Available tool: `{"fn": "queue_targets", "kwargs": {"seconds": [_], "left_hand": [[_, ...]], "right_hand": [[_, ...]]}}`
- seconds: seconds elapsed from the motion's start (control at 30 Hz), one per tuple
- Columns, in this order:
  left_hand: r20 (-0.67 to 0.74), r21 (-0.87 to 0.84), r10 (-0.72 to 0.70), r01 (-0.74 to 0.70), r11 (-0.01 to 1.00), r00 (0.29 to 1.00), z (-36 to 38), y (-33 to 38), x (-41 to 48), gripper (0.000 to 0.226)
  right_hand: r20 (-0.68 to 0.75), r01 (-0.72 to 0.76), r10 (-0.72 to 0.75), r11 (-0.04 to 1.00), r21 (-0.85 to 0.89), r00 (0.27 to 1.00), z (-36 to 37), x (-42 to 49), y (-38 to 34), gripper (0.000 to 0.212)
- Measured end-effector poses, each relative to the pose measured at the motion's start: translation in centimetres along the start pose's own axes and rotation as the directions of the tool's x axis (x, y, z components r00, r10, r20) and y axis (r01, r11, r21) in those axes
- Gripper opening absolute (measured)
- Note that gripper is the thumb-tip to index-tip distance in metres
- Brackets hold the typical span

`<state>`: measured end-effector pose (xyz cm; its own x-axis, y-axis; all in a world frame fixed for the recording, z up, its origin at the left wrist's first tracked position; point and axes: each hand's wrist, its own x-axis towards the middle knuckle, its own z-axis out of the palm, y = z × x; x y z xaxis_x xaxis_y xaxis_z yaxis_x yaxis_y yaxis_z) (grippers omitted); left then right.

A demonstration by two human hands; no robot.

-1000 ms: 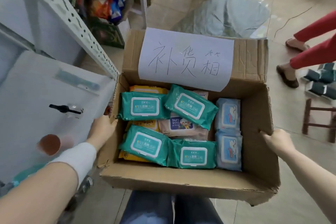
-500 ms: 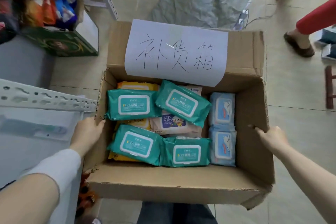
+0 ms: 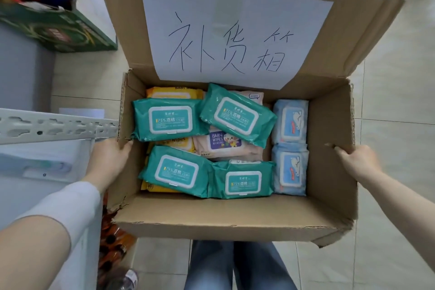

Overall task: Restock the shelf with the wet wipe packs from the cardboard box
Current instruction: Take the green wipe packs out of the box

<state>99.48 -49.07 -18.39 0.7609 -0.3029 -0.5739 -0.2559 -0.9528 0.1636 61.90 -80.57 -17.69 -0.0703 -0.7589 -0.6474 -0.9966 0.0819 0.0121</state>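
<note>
Both hands hold the cardboard box [image 3: 223, 214]: left hand [image 3: 110, 160] gripping its left wall, right hand [image 3: 359, 162] hooked over the right rim. Wet wipe packs [image 3: 173, 119] lie loose inside the box, beside the shelf [image 3: 54, 126]. Packs are likely soft, light, slick film. Grab one across its middle.

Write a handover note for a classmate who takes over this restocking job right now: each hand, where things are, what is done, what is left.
Left hand grips the left wall of the cardboard box; right hand grips its right wall.
The box is open, beside the white shelf on the left.
Inside: four green packs on top, two blue packs along the right, a pink pack and yellow packs underneath.
Done: nothing unpacked as far as can be seen; no pack is in a hand.
Left: move every pack to the shelf.
</note>
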Motion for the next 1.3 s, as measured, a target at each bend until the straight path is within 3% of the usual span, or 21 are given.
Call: {"fn": "queue_targets", "kwargs": {"seconds": [0.57, 0.7, 0.77, 0.8, 0.87, 0.93, 1.03, 1.13, 1.23, 1.3], "left_hand": [[-0.036, -0.016, -0.066, 0.066, 0.998, 0.997, 1.0, 0.5, -0.2, 0.044], [-0.038, -0.121, -0.077, 0.072, 0.990, 0.996, 0.4, 1.5, -1.3, 0.042], [-0.124, -0.203, 0.048, -0.073, 0.976, 0.991, -0.3, 3.0, -2.6, 0.058], [-0.187, -0.149, 0.179, -0.208, 0.967, 0.966, -0.8, 4.0, -3.1, 0.067], [-0.199, 0.111, 0.503, -0.491, 0.864, 0.841, -1.4, 6.0, -2.9, 0.075], [-0.039, 0.342, 0.652, -0.603, 0.721, 0.758, -1.8, 7.6, -1.0, 0.082], [0.189, 0.519, 0.497, -0.516, 0.682, 0.847, -2.0, 9.1, 2.8, 0.093], [0.319, 0.605, 0.353, -0.476, 0.639, 0.879, -2.7, 10.1, 5.1, 0.090], [0.409, 0.588, 0.278, -0.484, 0.648, 0.869, -3.2, 10.9, 6.0, 0.088], [0.435, 0.585, 0.240, -0.475, 0.657, 0.868, -3.5, 11.1, 6.1, 0.087]], "right_hand": [[-0.047, -0.064, 0.068, 0.994, 0.086, 0.997, 1.2, 0.3, 0.2, 0.046], [-0.115, -0.071, 0.100, 0.970, 0.233, 0.988, 1.1, -2.3, -1.0, 0.044], [-0.324, 0.103, -0.028, 0.971, 0.216, 0.946, 1.5, -5.2, -2.3, 0.062], [-0.398, 0.244, -0.164, 0.957, 0.159, 0.903, 1.7, -6.7, -3.3, 0.067], [-0.330, 0.474, -0.431, 0.879, 0.059, 0.840, 2.9, -9.0, -5.6, 0.076], [-0.140, 0.523, -0.506, 0.843, 0.127, 0.851, 4.6, -9.3, -8.2, 0.088], [-0.017, 0.311, -0.344, 0.825, 0.471, 0.939, 6.6, -7.5, -12.1, 0.095], [0.028, 0.087, -0.129, 0.796, 0.599, 0.991, 7.3, -5.8, -14.6, 0.093], [0.183, -0.175, 0.068, 0.721, 0.671, 0.981, 7.5, -4.3, -14.9, 0.106], [0.333, -0.306, 0.081, 0.634, 0.710, 0.939, 7.2, -4.2, -14.7, 0.093]]}}
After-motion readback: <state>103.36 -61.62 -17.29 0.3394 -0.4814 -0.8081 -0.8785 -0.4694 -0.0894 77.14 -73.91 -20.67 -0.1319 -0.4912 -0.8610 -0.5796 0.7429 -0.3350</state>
